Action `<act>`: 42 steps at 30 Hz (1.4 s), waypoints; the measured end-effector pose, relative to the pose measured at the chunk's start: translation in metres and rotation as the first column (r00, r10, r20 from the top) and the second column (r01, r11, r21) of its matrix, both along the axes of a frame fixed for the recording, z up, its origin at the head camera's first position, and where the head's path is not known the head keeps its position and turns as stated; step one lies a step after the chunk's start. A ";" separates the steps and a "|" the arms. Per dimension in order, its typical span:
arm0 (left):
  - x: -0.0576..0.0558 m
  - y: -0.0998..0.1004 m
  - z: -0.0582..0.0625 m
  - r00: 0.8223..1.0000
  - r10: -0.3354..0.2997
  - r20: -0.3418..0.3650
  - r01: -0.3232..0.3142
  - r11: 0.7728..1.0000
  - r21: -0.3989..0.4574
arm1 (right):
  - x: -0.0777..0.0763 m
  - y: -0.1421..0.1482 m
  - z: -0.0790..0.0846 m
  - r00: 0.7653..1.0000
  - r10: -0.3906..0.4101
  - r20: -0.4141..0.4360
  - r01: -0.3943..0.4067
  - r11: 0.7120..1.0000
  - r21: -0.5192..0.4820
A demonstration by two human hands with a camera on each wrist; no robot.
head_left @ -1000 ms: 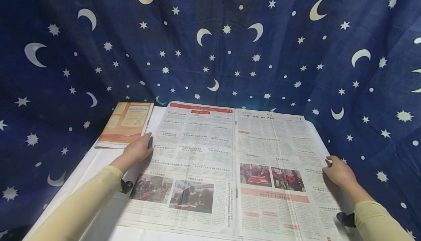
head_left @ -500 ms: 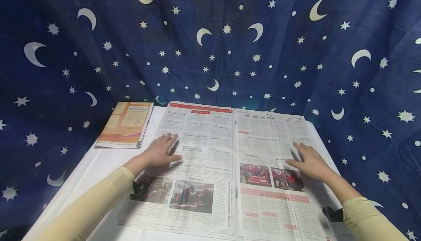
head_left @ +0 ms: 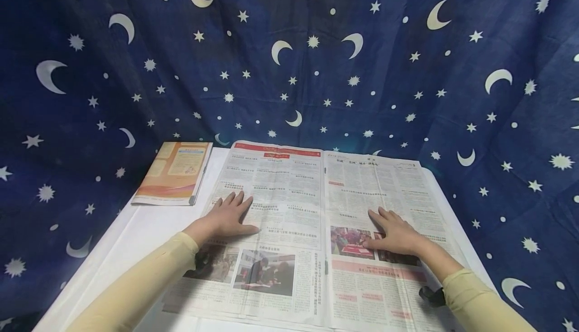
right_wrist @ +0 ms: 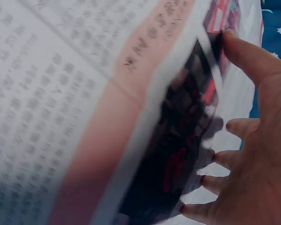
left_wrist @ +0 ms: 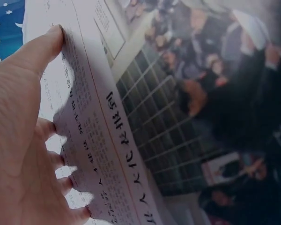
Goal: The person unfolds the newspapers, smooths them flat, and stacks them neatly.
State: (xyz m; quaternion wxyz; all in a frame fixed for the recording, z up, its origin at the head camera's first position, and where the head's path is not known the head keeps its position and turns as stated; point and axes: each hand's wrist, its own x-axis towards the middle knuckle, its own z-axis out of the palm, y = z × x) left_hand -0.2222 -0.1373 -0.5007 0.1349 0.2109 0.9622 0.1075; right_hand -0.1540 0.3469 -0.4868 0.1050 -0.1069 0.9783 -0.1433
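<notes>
An open newspaper [head_left: 289, 216] lies right of an orange booklet [head_left: 174, 173]. Left hand [head_left: 224, 218] nearer the booklet, right hand [head_left: 397, 235] farther, both spread over the newspaper; uneven sideways pressing could crease it.

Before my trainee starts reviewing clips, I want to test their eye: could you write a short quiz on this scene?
1. True or false: the orange booklet lies to the left of the open newspaper.
2. The left hand has its fingers: (a) curled into a fist, (b) spread, (c) wrapped round the booklet.
3. Fill in: the blue cloth is patterned with stars, dots and crescent ____.

Key: 1 true; 2 b; 3 moons.
</notes>
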 end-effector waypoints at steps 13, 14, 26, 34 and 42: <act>0.000 -0.002 -0.001 1.000 -0.001 -0.010 0.000 1.000 -0.028 | 0.004 0.003 -0.009 1.000 -0.012 0.005 0.012 1.000 0.015; -0.001 -0.002 -0.001 1.000 -0.001 -0.010 0.001 1.000 -0.028 | 0.004 0.003 -0.009 1.000 -0.014 0.007 0.014 1.000 0.015; 0.001 -0.005 0.000 1.000 0.006 -0.013 -0.006 1.000 -0.002 | 0.004 0.004 -0.012 1.000 -0.009 0.011 0.009 1.000 0.004; -0.001 -0.035 0.009 0.995 0.022 -0.094 -0.016 0.997 0.069 | 0.002 0.006 -0.010 1.000 -0.001 0.018 0.002 0.999 -0.044; -0.011 -0.102 0.029 0.967 0.205 -0.155 -0.170 0.962 0.212 | -0.014 -0.010 0.004 0.995 -0.100 -0.021 0.092 0.965 -0.244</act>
